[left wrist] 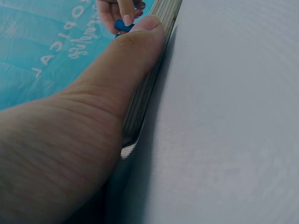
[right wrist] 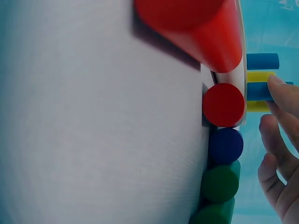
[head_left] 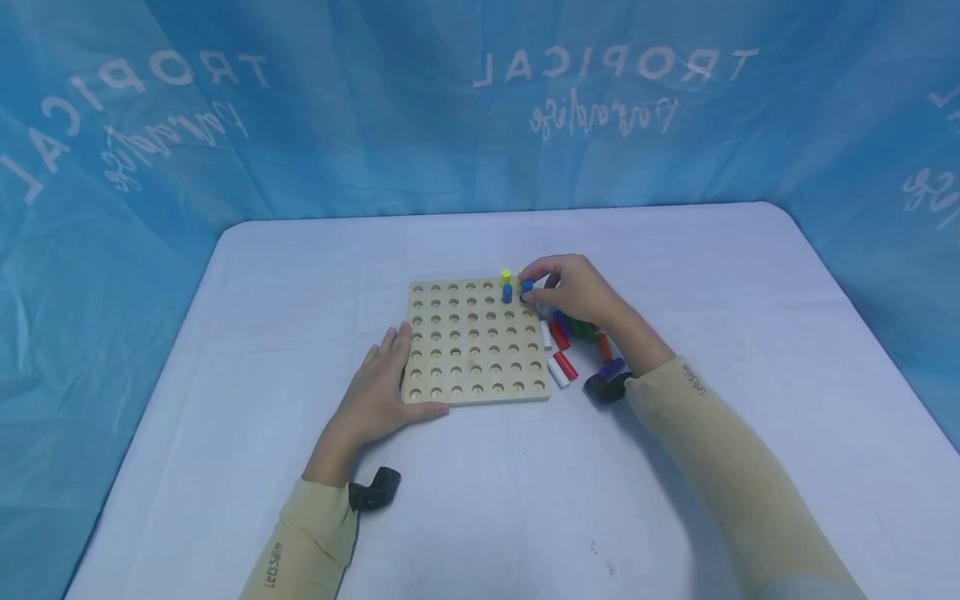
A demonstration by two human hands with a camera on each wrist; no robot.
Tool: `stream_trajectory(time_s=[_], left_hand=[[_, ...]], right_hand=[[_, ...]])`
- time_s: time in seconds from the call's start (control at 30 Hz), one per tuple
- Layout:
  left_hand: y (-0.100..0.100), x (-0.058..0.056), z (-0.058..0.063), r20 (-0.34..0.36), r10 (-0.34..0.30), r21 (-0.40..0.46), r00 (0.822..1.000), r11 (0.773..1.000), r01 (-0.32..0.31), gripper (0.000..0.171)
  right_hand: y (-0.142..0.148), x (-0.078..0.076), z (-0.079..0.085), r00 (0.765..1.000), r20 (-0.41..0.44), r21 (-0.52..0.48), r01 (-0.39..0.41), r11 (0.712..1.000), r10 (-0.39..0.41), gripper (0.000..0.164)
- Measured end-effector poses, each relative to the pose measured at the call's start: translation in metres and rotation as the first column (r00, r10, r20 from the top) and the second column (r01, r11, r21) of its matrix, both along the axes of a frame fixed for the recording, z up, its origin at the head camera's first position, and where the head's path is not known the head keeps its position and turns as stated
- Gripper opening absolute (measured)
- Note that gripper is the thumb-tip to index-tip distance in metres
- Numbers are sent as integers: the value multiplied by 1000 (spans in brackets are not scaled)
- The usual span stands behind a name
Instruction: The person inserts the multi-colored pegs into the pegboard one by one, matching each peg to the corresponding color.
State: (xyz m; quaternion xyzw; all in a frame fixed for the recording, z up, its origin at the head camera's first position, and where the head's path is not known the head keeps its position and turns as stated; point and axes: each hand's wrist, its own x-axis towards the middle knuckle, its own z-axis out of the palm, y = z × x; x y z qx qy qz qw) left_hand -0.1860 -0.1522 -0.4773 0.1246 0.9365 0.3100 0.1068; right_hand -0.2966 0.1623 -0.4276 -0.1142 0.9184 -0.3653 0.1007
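Khaki sleeves (head_left: 300,542) nearest, reaching in from the lower left and lower right of the head view, black wrist mounts (head_left: 377,489) at the cuffs. Just beyond, left of centre: left hand (head_left: 378,387) at the lower left corner of the pale wooden board (head_left: 463,343), fingers relaxed along the left edge, thumb laid along the near edge, nothing gripped. Sound bracing, by the look of it; best with just enough pressure against sliding, no tipping of the edge.

Across to the right of the board, loose on the white cloth (head_left: 315,292): white pegs (head_left: 558,372), red pegs (head_left: 566,366), purple (head_left: 612,367), orange (head_left: 604,347), green (head_left: 582,328). Some close by the right cuff, so worth lifting the wrist clear of them.

Up to the upper right corner of the board, and on to the right hand (head_left: 579,287): thumb and forefinger pinching a blue peg (right wrist: 258,91), upright and down at the board. How deeply seated? Cannot tell. Square it up, press straight down, let go only once firm. Careful of the neighbours: a second blue peg (head_left: 507,293) standing just to the left, yellow pegs (head_left: 506,277) close behind, easily knocked by a stray fingertip.

Farthest, blue backdrop (head_left: 375,150) across the top, pale lettering reversed.
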Motion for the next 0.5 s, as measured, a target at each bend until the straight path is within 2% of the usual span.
stream_trajectory(time_s=[0.13,0.37,0.5], left_hand=[[0,0,0,0,-1,-3,1000,1000,1,136],[0,0,1,1,0,-2,1000,1000,0,136],[0,0,0,1,3,1,1000,1000,-3,136]], right_hand=[[-1,0,0,1000,0,9,1,1000,-1,26],[-3,-1,1,998,61,84,6,996,-11,25],[-2,-2,0,998,65,94,-3,996,-3,29]])
